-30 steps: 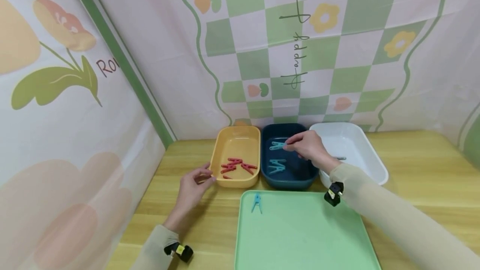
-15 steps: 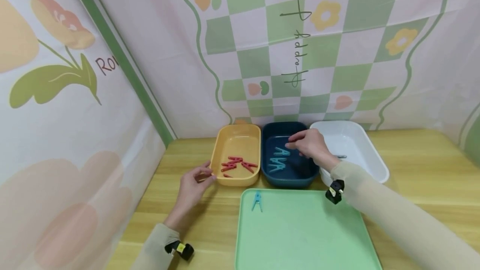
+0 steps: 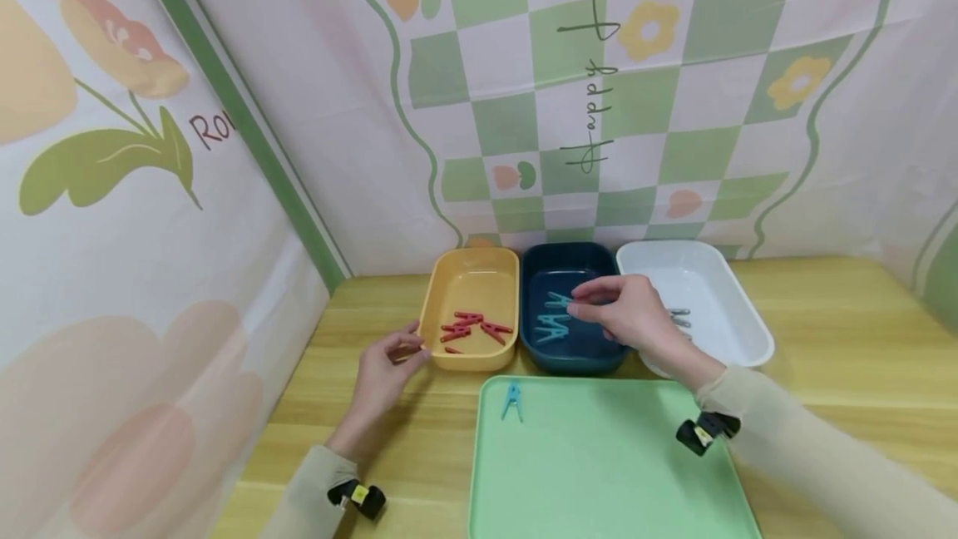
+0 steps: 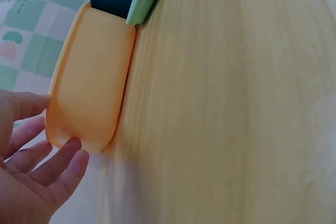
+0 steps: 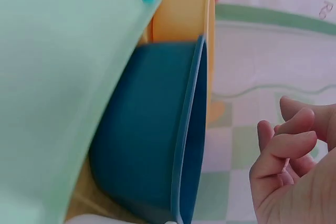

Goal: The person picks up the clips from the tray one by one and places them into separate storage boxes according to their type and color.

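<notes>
My left hand (image 3: 385,377) rests its fingertips against the near left corner of the yellow bin (image 3: 470,363); its fingers are loosely spread in the left wrist view. Several red clothespins (image 3: 496,333) lie in that bin. Over the dark blue bin (image 3: 576,362) hovers my right hand (image 3: 636,314), with fingers loosely bent and nothing between them in the right wrist view. Teal clothespins (image 3: 552,328) lie inside the blue bin, below and left of the right fingertips. A light blue clothespin (image 3: 512,403) lies on the green tray (image 3: 599,464).
At the right stands a white bin (image 3: 737,318) with grey clothespins (image 3: 679,317) partly hidden by the right hand. All the bins stand in a row on the wooden table (image 3: 831,331), close to the printed backdrop (image 3: 576,106). The green tray lies in front of them.
My right hand has let go of a teal clothespin, which now lies in the blue bin. The right hand and forearm then shifted slightly nearer. The left hand stays still.
</notes>
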